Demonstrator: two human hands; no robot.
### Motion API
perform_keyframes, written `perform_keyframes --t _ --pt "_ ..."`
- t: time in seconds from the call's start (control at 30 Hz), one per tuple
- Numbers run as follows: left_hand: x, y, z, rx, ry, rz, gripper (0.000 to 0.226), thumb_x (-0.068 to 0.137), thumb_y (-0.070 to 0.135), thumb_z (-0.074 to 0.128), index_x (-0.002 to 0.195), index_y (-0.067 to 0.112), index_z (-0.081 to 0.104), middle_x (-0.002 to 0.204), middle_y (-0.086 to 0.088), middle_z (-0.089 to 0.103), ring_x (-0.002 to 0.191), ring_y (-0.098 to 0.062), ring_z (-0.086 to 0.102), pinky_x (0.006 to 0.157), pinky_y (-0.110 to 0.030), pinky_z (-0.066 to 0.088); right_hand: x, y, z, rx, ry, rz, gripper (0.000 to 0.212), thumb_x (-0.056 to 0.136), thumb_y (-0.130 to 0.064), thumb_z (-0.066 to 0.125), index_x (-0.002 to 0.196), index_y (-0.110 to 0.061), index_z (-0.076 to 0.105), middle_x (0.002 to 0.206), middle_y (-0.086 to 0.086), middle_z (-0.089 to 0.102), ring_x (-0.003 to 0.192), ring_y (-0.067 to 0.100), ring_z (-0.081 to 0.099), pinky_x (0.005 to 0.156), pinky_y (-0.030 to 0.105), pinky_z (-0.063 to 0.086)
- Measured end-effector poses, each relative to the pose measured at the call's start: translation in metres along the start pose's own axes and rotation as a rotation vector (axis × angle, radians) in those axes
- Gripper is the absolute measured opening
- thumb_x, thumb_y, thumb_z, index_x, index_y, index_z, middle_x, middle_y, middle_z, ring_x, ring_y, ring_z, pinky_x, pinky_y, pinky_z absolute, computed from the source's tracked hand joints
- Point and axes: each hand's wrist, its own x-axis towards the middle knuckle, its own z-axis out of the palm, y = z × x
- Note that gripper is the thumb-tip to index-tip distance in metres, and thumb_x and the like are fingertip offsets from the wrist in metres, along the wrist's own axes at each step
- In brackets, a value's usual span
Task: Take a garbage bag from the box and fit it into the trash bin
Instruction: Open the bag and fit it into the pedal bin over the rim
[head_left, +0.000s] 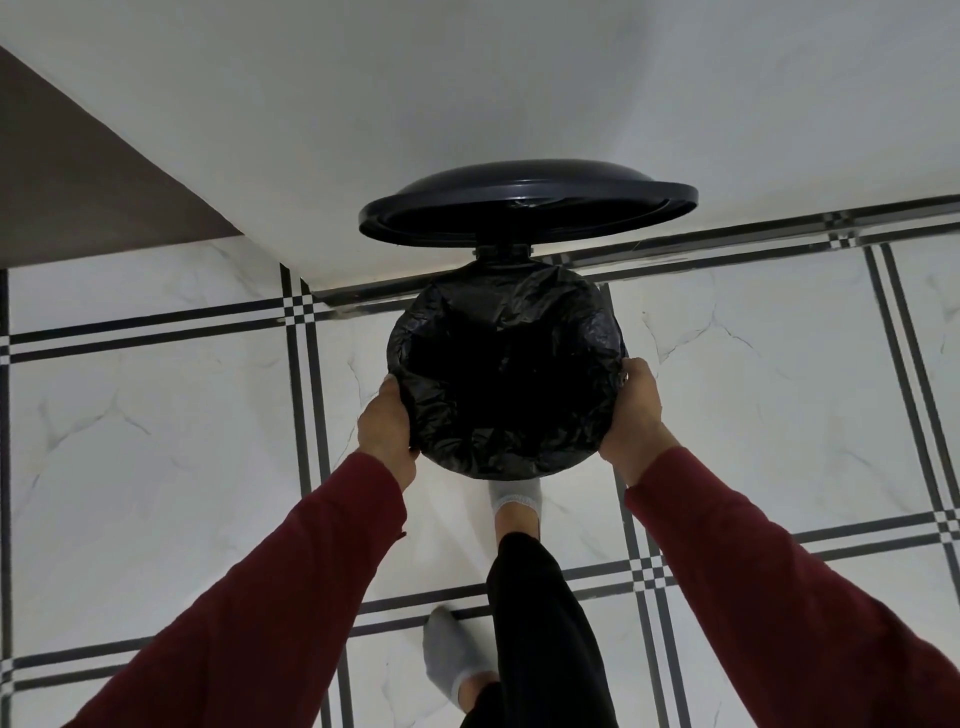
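Observation:
A round trash bin stands on the floor against the white wall, its black lid (524, 208) tipped up and open. A crinkled black garbage bag (506, 369) lines the bin, its edge folded over the whole rim, so the bin's body is hidden beneath it. My left hand (388, 426) grips the bag-covered rim on the left side. My right hand (638, 410) grips it on the right side. One socked foot (517, 506) sits right at the bin's base, where a pedal would be hidden. The box of bags is not in view.
White marble-look floor tiles with black line borders (779, 415) surround the bin. A white wall (467, 104) rises behind it, with a brown surface (78, 182) at the far left. My other socked foot (449, 657) stands farther back on the floor.

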Motion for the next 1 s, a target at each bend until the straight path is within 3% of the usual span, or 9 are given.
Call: perform_keyframes --t 0.1,0.27,0.4,0.53,0.6,0.7,0.77,0.87,1.0 --pt "-0.001 0.005 0.000 0.095 0.014 -0.042 0.056 0.098 0.058 0.047 0.140 0.022 0.055 0.143 -0.007 0.058 0.131 -0.033 0.055 0.105 -0.053 0.045 -0.012 -0.004 0.003 0.027 0.025 0.063 0.026 0.069 -0.045 0.061 0.077 -0.022 0.070 0.075 -0.004 0.068 0.080 0.023 0.067 0.072 0.031 0.053" --pt "-0.004 0.005 -0.003 -0.186 -0.122 -0.180 0.028 0.103 0.040 0.055 0.107 0.017 0.072 0.107 -0.008 0.073 0.099 -0.027 0.070 0.099 -0.049 0.054 -0.005 0.001 -0.002 0.116 -0.026 0.133 0.048 0.066 -0.048 0.064 0.102 -0.018 0.071 0.110 0.002 0.074 0.107 0.026 0.071 0.095 0.040 0.052" --pt "0.003 -0.002 -0.003 -0.253 -0.150 -0.124 0.033 0.105 0.031 0.051 0.119 0.012 0.074 0.119 -0.013 0.076 0.108 -0.031 0.074 0.101 -0.048 0.056 -0.014 0.001 0.001 0.137 -0.035 0.164 0.041 0.087 -0.048 0.050 0.071 -0.017 0.071 0.086 0.001 0.072 0.088 0.024 0.067 0.084 0.031 0.052" --pt "0.004 -0.006 0.001 -0.207 -0.075 -0.069 0.034 0.105 0.029 0.050 0.128 0.013 0.070 0.123 -0.011 0.075 0.113 -0.031 0.072 0.102 -0.050 0.056 -0.020 -0.007 0.007 0.033 0.054 0.228 0.038 0.088 -0.052 0.047 0.077 -0.018 0.060 0.090 0.001 0.065 0.088 0.022 0.056 0.095 0.037 0.039" --pt "0.005 -0.006 0.001 -0.200 -0.036 -0.073 0.030 0.102 0.022 0.055 0.127 0.011 0.069 0.119 -0.011 0.075 0.108 -0.031 0.073 0.094 -0.047 0.060 -0.020 -0.008 0.005 0.052 0.069 0.247 0.029 0.089 -0.044 0.046 0.076 -0.018 0.053 0.086 0.000 0.058 0.083 0.022 0.052 0.091 0.037 0.038" --pt "0.011 -0.008 -0.001 -0.127 0.007 -0.058 0.029 0.100 0.015 0.057 0.126 0.006 0.064 0.108 -0.007 0.072 0.089 -0.020 0.071 0.061 -0.027 0.063 -0.023 -0.002 0.000 0.054 0.113 0.247 0.010 0.084 -0.018 0.043 0.081 -0.017 0.053 0.080 -0.002 0.051 0.071 0.020 0.050 0.069 0.033 0.042" --pt "0.006 -0.006 0.001 -0.076 -0.016 -0.056 0.015 0.103 0.017 0.052 0.111 0.012 0.064 0.097 -0.002 0.066 0.079 -0.014 0.064 0.055 -0.025 0.057 -0.021 -0.002 -0.001 0.040 0.176 0.217 0.024 0.084 -0.010 0.042 0.098 -0.017 0.060 0.088 0.000 0.056 0.075 0.021 0.055 0.068 0.038 0.047" --pt "-0.002 0.003 0.004 -0.012 0.012 -0.116 0.014 0.103 0.029 0.054 0.105 0.018 0.063 0.094 0.000 0.064 0.078 -0.016 0.060 0.066 -0.033 0.048 -0.022 -0.006 0.005 -0.012 0.210 0.218 0.021 0.085 -0.013 0.042 0.097 -0.017 0.060 0.089 -0.001 0.056 0.076 0.022 0.055 0.084 0.041 0.048" --pt "-0.007 0.016 0.002 -0.089 0.043 -0.262 0.029 0.099 0.038 0.051 0.115 0.018 0.066 0.110 -0.002 0.068 0.098 -0.024 0.062 0.089 -0.046 0.044 -0.022 -0.002 0.001 0.065 0.013 0.241 0.017 0.086 -0.027 0.042 0.075 -0.018 0.053 0.083 0.001 0.058 0.079 0.025 0.057 0.080 0.033 0.045"
